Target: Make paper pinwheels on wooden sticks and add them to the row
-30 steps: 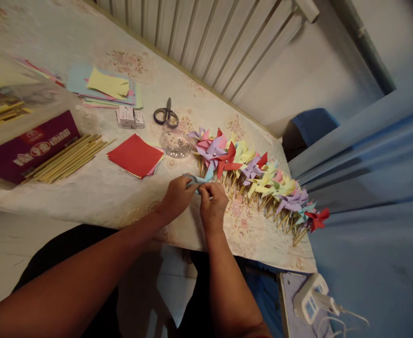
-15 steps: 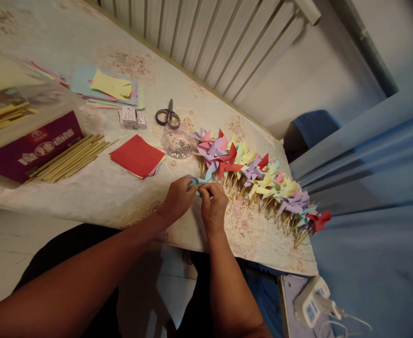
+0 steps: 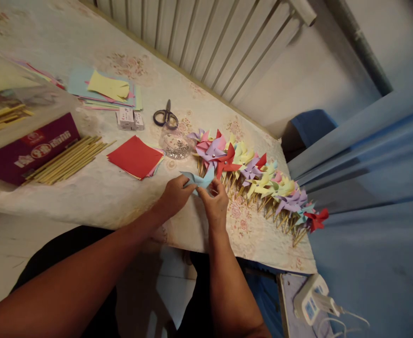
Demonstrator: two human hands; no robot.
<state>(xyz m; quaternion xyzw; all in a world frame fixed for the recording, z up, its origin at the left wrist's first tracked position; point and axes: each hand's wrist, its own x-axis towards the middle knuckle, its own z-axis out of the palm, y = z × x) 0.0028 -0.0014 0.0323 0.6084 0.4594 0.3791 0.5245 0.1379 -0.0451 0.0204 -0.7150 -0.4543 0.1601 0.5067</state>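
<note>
No text can be read for certain. The purple box [image 3: 30, 150] bears a row of large pale characters [image 3: 43, 149], seemingly Chinese, one inside a ring; they are too blurred to make out. Above them sits a small red emblem [image 3: 34, 137], its detail lost. To the right of the purple box, two small white boxes [image 3: 130, 119] carry print too tiny to decipher.

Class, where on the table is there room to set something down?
Bare tablecloth shows between the sticks, red paper and left hand; another patch lies right of the right hand, nearer than the pinwheels. It is crowded along the pinwheels, with the dish close beside them.
</note>
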